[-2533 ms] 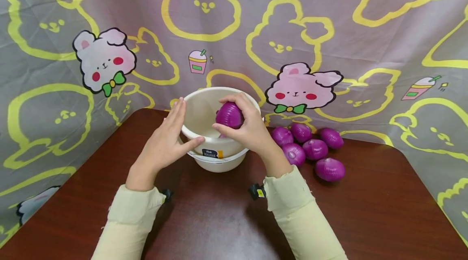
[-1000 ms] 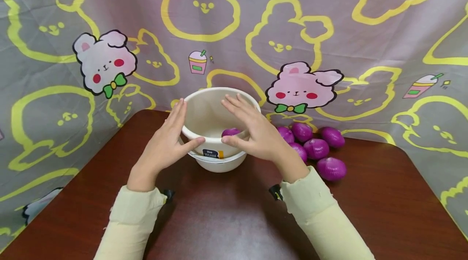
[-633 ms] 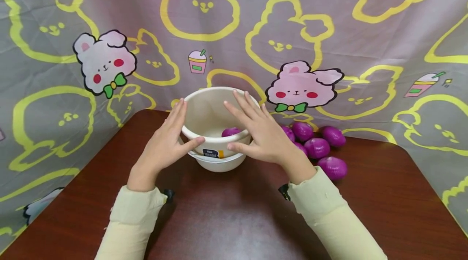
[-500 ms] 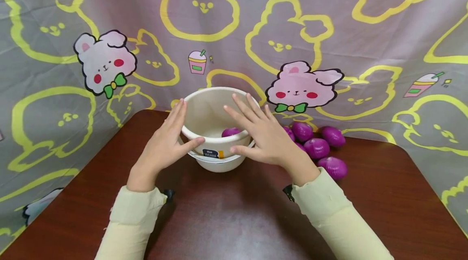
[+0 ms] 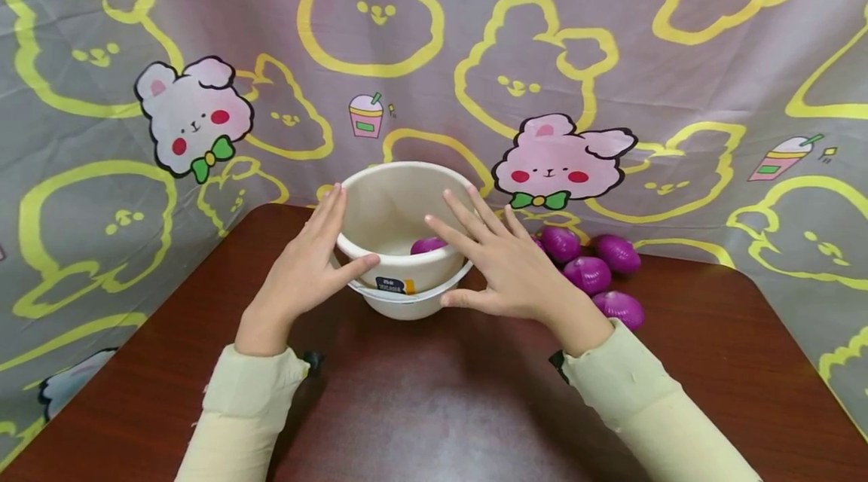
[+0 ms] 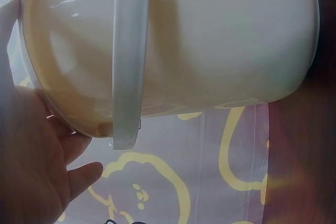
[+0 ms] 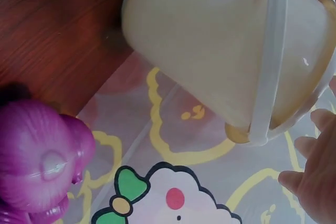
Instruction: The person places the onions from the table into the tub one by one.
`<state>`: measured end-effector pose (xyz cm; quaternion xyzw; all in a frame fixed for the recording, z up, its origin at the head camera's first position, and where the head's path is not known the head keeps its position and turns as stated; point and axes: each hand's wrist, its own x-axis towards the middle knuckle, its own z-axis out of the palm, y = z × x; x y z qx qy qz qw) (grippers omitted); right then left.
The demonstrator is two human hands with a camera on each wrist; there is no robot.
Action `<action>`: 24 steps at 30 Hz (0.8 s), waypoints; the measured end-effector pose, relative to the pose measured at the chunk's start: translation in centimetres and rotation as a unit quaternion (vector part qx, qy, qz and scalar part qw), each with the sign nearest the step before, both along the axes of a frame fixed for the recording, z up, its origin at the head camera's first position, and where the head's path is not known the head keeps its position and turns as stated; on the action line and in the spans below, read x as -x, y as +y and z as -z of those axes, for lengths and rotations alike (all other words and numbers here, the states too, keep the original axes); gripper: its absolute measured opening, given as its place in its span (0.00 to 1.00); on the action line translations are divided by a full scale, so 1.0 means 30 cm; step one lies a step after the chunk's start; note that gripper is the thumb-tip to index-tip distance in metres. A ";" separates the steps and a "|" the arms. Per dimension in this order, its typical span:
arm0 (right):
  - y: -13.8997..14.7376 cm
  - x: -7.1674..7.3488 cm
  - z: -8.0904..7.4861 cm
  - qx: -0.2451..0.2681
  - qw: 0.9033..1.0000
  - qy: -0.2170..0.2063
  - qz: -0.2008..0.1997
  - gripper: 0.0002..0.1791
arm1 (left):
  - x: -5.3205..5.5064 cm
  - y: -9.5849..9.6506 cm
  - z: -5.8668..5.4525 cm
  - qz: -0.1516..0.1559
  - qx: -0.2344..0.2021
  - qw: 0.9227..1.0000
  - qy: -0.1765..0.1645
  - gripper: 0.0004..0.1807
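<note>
A: What is nearest?
B: 2 pale sleeves (image 5: pixel 244 399) with 1 dark device (image 5: pixel 312 363) at each cuff, over 1 brown table (image 5: pixel 407 407); beyond them, the left hand (image 5: pixel 305 263) lies straight-fingered against the rim of 1 cream bucket (image 5: pixel 432 279), thumb at the front; the right hand (image 5: pixel 511 267) is spread wide and holds nothing, close by the bucket's right side; I cannot tell if it touches.
A: Any writing?
B: 1 dark label (image 5: pixel 390 285) with an orange strip; its pale letters are too small to read; the left wrist view brings it nearer but crops it.
A: What else do the wrists show?
B: The handle (image 6: pixel 130 66), 1 broad white band; the head view gives only a thin curve.
A: And onions?
B: 1 purple onion (image 5: pixel 427 245) inside the bucket, low at the front right, partly hidden; 4 table onions (image 5: pixel 587 275) show plainly to the right, plus 1 sliver behind the right hand; in the right wrist view they overlap too much to count.
A: Farthest?
B: 1 grey curtain (image 5: pixel 420 109); 2 whole rabbits (image 5: pixel 197 117) and 2 drink cups (image 5: pixel 366 117) printed on it.
</note>
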<state>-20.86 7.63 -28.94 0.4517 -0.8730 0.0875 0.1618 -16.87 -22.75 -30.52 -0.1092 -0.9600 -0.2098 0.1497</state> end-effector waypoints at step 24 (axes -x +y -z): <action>0.097 -0.020 0.038 -0.039 0.998 -0.011 0.039 0.54 | -0.002 0.002 0.001 -0.003 0.000 1.000 0.001 0.58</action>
